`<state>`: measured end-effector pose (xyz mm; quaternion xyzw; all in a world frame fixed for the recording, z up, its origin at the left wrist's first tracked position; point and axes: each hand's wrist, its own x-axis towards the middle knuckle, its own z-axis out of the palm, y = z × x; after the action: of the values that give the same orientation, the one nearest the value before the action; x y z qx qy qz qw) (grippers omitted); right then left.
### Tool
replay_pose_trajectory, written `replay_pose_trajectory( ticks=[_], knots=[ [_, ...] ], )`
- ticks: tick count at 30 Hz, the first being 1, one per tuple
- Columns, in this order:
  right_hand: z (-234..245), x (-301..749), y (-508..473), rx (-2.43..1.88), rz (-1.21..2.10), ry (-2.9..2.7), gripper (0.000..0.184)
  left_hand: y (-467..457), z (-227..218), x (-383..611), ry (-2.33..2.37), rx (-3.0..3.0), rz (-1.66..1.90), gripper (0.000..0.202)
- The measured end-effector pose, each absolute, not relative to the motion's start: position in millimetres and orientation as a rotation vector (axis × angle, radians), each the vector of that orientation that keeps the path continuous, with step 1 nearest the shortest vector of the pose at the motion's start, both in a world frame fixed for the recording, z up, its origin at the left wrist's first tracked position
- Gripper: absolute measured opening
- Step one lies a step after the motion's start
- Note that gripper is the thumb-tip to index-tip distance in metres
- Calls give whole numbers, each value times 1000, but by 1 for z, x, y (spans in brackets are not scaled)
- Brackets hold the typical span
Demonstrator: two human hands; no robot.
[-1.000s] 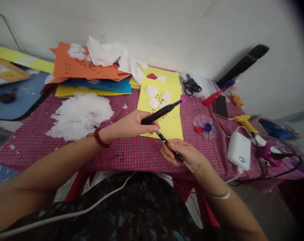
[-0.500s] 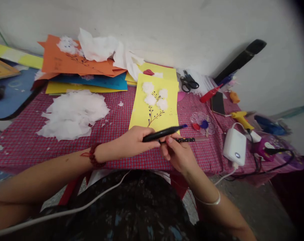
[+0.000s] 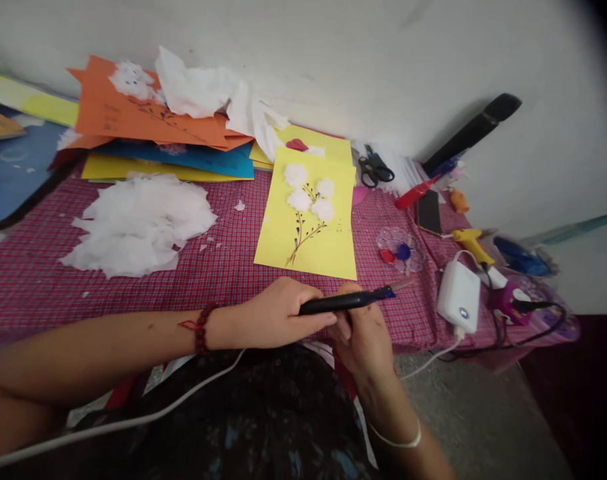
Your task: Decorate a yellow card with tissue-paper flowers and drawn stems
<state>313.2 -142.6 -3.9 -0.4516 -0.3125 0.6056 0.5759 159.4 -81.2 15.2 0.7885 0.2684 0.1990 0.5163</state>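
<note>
Over the table's front edge, my left hand [image 3: 278, 313] grips a black pen [image 3: 336, 303] with a dark blue tip, pointing right. My right hand [image 3: 366, 333] is closed close against it, fingers curled. From behind the blue tip shows the pale, see-through end of a slim stick [image 3: 402, 284]; its rest is hidden by my right hand and the pen. Just beyond my hands lies a yellow card [image 3: 273, 243] with a drawn branch [image 3: 306, 238] and white fluffy paper blossoms [image 3: 299, 199]. To its right sits a clear flower-shaped palette [image 3: 411, 243] with red and blue paint.
White tissue pieces [image 3: 138, 227] are heaped at left. Behind are stacked orange cards [image 3: 98, 113] and crumpled tissue [image 3: 198, 83]. At right lie black scissors [image 3: 376, 167], a red tube [image 3: 416, 193], a phone [image 3: 428, 212], a yellow glue gun [image 3: 472, 243] and a corded white power bank [image 3: 458, 297].
Both hands have moved down and nearer my body, off the yellow card, uncovering its lower edge. The dotted black part of the slim stick is now hidden.
</note>
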Motion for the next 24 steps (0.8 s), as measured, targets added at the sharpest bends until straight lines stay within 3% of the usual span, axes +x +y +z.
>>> replay_pose_trajectory(
  ticks=[6, 12, 17, 24],
  knots=[
    [17, 320, -131, -988, 1359, -715, 37, -76, 36, 160, 626, 1899, 524, 27],
    [24, 417, -103, -883, 887, -606, 33, -76, 13, 118, 927, 1816, 477, 34],
    [3, 415, -78, -1053, 983, -677, 18, -42, 8, 91, 1400, 1714, 597, 30],
    [-9, 395, -43, -1248, 1051, -880, 16, -16, 6, 91, 1330, 1837, 523, 39]
  ],
)
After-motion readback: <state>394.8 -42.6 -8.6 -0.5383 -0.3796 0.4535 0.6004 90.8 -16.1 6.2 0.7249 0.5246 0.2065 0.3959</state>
